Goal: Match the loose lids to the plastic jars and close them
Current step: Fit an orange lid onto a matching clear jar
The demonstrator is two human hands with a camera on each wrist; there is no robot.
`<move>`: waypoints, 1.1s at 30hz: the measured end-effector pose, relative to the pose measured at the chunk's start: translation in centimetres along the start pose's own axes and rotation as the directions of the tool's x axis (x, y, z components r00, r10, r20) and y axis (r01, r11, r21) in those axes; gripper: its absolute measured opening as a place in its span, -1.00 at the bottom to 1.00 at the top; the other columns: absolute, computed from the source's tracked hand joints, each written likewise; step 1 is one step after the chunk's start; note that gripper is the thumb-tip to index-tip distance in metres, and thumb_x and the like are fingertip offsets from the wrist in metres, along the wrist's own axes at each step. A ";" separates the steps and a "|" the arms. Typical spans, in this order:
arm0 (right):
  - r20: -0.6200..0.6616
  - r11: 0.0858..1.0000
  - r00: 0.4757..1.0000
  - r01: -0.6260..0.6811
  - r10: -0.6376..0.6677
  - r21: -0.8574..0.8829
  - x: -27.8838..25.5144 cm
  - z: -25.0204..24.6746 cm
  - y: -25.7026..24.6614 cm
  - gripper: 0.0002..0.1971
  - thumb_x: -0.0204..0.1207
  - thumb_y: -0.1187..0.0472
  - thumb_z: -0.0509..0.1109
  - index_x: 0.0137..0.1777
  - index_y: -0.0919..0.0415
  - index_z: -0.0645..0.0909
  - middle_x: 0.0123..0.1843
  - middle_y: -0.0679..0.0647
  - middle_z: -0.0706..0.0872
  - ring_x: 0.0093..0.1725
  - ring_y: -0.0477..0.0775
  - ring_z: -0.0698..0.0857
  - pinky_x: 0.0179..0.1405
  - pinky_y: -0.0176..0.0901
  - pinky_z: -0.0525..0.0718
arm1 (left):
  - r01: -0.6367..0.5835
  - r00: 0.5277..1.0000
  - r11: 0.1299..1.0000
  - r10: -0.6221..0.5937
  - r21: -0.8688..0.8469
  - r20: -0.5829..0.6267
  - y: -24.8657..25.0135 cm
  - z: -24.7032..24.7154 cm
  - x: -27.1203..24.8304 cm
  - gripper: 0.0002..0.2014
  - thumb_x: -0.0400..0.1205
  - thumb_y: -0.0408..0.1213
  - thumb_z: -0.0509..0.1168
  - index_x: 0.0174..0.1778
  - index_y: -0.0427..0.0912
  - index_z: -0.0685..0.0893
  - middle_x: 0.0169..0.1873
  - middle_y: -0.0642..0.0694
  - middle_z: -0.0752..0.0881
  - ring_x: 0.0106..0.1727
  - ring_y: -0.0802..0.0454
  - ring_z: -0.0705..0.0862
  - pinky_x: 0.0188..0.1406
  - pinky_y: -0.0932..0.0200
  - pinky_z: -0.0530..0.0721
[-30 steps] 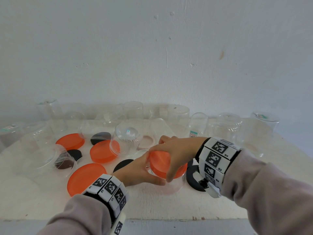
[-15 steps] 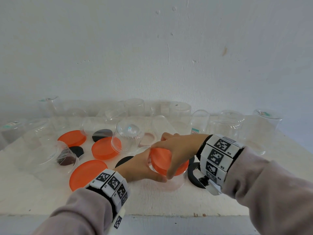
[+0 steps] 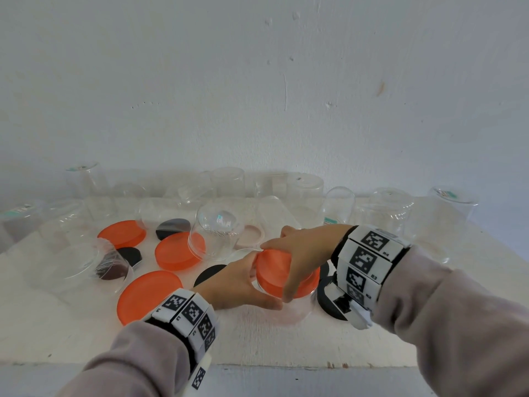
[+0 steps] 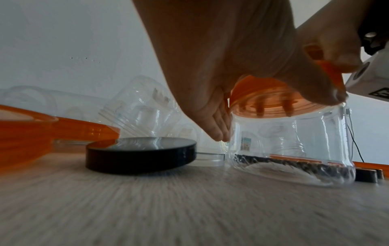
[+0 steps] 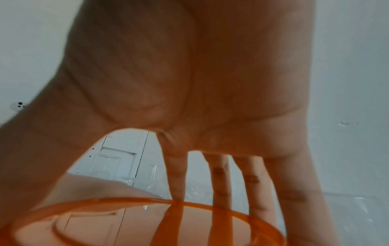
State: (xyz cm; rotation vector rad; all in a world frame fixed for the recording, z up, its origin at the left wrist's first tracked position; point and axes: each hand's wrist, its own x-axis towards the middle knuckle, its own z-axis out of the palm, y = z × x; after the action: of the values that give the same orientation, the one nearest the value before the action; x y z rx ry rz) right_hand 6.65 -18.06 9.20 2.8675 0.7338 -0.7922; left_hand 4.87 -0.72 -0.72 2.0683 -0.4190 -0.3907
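at front centre of white table [image 3: 71, 333]: clear plastic jar [image 4: 294, 146], upright, left hand [image 3: 237, 285] curled round its side. orange lid [image 3: 279, 267] on mouth, right hand [image 3: 303, 250] clawed over rim; grip unchanged since a second ago, so probably mid-screw. other lids, jars loose behind.

We face a pale wall [image 3: 257, 81], scuffed and marked with a small rust-coloured spot [image 3: 380, 88]. Below us runs a white wooden table [image 3: 71, 339], lit by soft, even light.

Orange lid [image 3: 282, 272] sits atop upright clear jar [image 4: 294, 146] on table.
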 end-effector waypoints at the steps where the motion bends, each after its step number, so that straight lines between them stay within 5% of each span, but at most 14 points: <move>1: -0.009 1.000 1.000 0.001 -0.001 -0.003 0.0 0.0 0.0 0.08 0.11 -0.36 0.58 0.59 -0.40 0.02 0.31 -0.13 0.24 0.39 0.16 0.43 0.15 0.08 0.60 | -0.005 1.000 1.000 0.005 0.001 -0.001 0.0 0.0 0.0 0.06 0.12 0.06 0.70 0.52 0.05 0.33 0.33 0.18 0.61 0.38 0.28 0.56 0.48 0.09 0.50; 9: -0.094 0.998 0.994 -0.057 0.060 0.038 0.3 1.3 -0.1 0.06 0.09 -0.56 0.42 0.56 -0.16 0.17 0.35 -0.05 0.30 0.09 0.04 0.39 -0.05 0.01 0.56 | -0.012 1.000 1.000 0.012 0.014 -0.005 0.3 -0.1 -0.1 -0.01 0.19 -0.06 0.70 0.52 0.02 0.34 0.31 0.20 0.61 0.33 0.32 0.58 0.39 0.22 0.55; 15: -0.061 0.999 0.998 0.020 -0.017 0.046 0.0 1.1 0.0 0.04 0.17 -0.43 0.50 0.60 -0.33 0.03 0.49 -0.11 0.24 0.47 0.11 0.31 0.27 0.14 0.54 | -0.026 1.000 1.000 0.026 0.001 -0.005 0.3 0.0 -0.1 0.04 0.14 -0.01 0.69 0.53 0.02 0.33 0.32 0.16 0.62 0.35 0.29 0.59 0.43 0.15 0.54; 19: -0.050 0.996 0.997 0.057 -0.053 0.074 0.1 0.6 0.1 -0.04 0.22 -0.38 0.51 0.57 -0.43 0.04 0.44 -0.13 0.28 0.44 0.12 0.33 0.13 0.03 0.56 | -0.030 1.000 1.000 0.030 -0.006 -0.001 0.3 0.0 0.0 0.07 0.17 -0.03 0.70 0.57 0.02 0.29 0.33 0.18 0.61 0.36 0.31 0.57 0.43 0.16 0.53; 21: -0.077 0.998 0.997 0.013 -0.008 0.064 0.2 1.0 0.0 -0.04 0.21 -0.51 0.41 0.59 -0.32 0.10 0.41 -0.08 0.31 0.35 0.14 0.43 0.06 0.03 0.58 | -0.021 1.000 1.000 0.021 -0.001 -0.006 0.2 0.0 0.0 0.02 0.18 -0.06 0.70 0.54 0.01 0.33 0.31 0.20 0.61 0.34 0.33 0.58 0.40 0.21 0.54; 24: -0.118 0.997 0.991 -0.062 0.068 0.054 0.4 1.5 -0.4 -0.01 0.21 -0.64 0.22 0.59 -0.14 0.20 0.42 0.00 0.36 -0.12 0.01 0.51 -0.21 -0.07 0.53 | -0.013 1.000 1.000 0.013 0.011 -0.014 0.2 0.0 0.0 -0.03 0.19 -0.05 0.70 0.49 0.04 0.37 0.27 0.24 0.63 0.26 0.41 0.60 0.27 0.36 0.56; 25: -0.123 0.995 0.989 -0.080 0.086 0.055 0.4 1.4 -0.4 0.01 0.21 -0.66 0.17 0.59 -0.09 0.22 0.44 0.02 0.38 -0.12 0.01 0.53 -0.17 -0.06 0.55 | -0.015 1.000 1.000 0.016 0.023 -0.018 0.2 -0.1 -0.1 -0.05 0.19 -0.03 0.70 0.47 0.05 0.38 0.25 0.26 0.64 0.24 0.43 0.60 0.21 0.41 0.56; 29: -0.062 0.998 0.997 -0.031 0.034 0.055 0.0 0.6 0.3 0.03 0.23 -0.56 0.33 0.65 -0.18 0.06 0.56 -0.05 0.26 0.48 0.14 0.38 0.31 0.09 0.48 | -0.019 1.000 1.000 0.019 0.004 -0.007 0.2 0.0 -0.1 -0.03 0.20 -0.04 0.70 0.50 0.06 0.35 0.29 0.25 0.62 0.30 0.42 0.57 0.30 0.38 0.53; 33: -0.027 0.992 0.998 0.062 -0.060 0.114 -0.4 0.3 0.4 -0.07 0.26 -0.34 0.51 0.59 -0.39 0.09 0.47 -0.17 0.27 0.45 0.09 0.39 0.26 0.03 0.54 | -0.038 0.999 0.999 0.038 -0.023 0.006 0.2 0.0 -0.1 0.02 0.19 -0.04 0.69 0.54 0.07 0.31 0.34 0.20 0.61 0.36 0.36 0.55 0.42 0.25 0.51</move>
State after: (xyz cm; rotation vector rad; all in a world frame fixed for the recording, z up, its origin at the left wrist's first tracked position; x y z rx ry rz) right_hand 6.37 -18.67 9.13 2.9739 0.8083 -0.8352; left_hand 4.72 -0.82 -0.54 2.0346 -0.4554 -0.3772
